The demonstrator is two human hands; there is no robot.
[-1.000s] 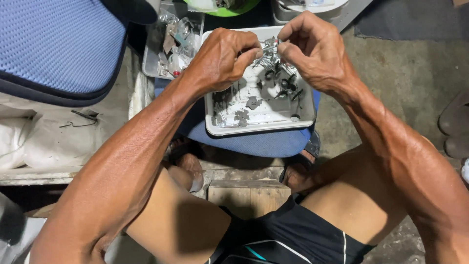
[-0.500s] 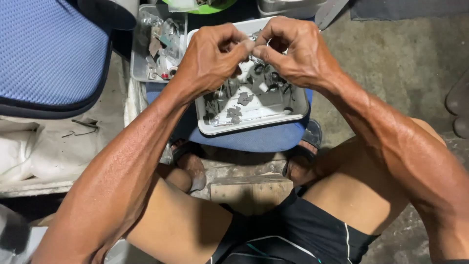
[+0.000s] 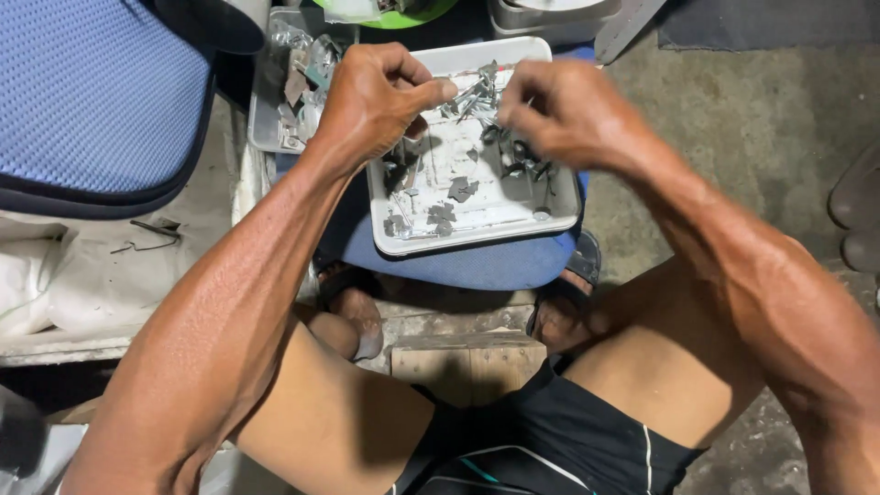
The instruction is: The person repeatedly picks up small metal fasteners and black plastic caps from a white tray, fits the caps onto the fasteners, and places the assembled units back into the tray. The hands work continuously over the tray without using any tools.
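A white rectangular tray [image 3: 513,229] rests on a blue cushion [image 3: 477,266] in front of my knees, with several small grey metal pieces [image 3: 454,197] scattered in it. Both hands hover over the tray's far half. My left hand [image 3: 371,101] is closed, and its thumb and fingers pinch a tangled bunch of small metal parts [image 3: 472,96]. My right hand [image 3: 564,110] pinches the same bunch from the other side. What lies under the hands is hidden.
A second tray [image 3: 275,101] with shiny scraps stands at the back left. A blue mesh chair seat [image 3: 92,101] fills the upper left. White cloth [image 3: 101,275] lies at left. A wooden block [image 3: 463,362] sits between my legs on the concrete floor [image 3: 752,119].
My hands have drawn slightly apart over the tray, still pinching the metal bunch. The view has shifted a little, so the tray sits lower in the frame.
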